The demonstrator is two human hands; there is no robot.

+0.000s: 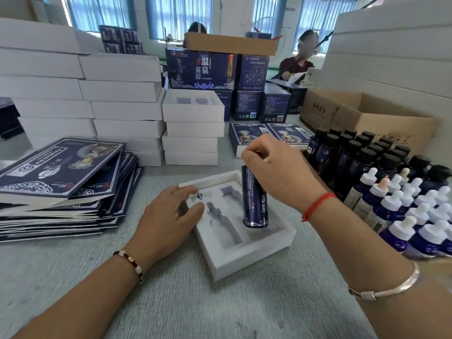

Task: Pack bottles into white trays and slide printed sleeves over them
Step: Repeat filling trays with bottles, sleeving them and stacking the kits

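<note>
A white tray (254, 255) with shaped grey recesses lies on the table in front of me. My right hand (276, 167) grips the cap end of a tall dark blue bottle (254, 196), which hangs upright with its base just above the tray's right recess. Its cap is hidden by my fingers. My left hand (168, 216) rests on the tray's left rim with fingers spread. Flat printed sleeves (61, 172) are stacked at the left. More dark bottles (352, 157) and white-capped dropper bottles (415, 216) stand at the right.
Stacks of white trays (193, 133) and white boxes (122, 94) stand behind. Finished sleeved packs (247, 135) lie beyond the tray. Dark blue cartons (203, 69) and an open cardboard box (367, 113) are at the back. Two people sit behind them.
</note>
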